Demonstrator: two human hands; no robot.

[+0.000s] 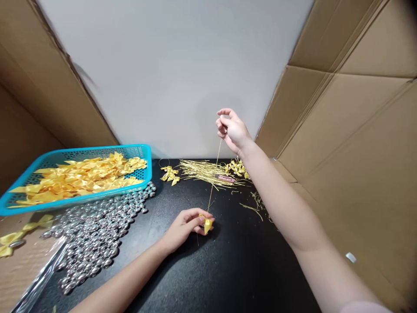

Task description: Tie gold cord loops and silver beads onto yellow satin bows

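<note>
My left hand (184, 228) rests on the black table (228, 269) and pinches a small yellow ribbon bow (207, 224) between its fingertips. A thin gold string (215, 174) runs taut from the bow up to my right hand (232, 130), which is raised high above the table with its fingers closed on the string's upper end.
A teal basket (143, 150) full of yellow bows sits at the left, above a pile of silver beads (97, 230). A bundle of gold strings (205, 171) and finished bows (170, 174) lie at the back. Cardboard walls (352, 143) stand on both sides.
</note>
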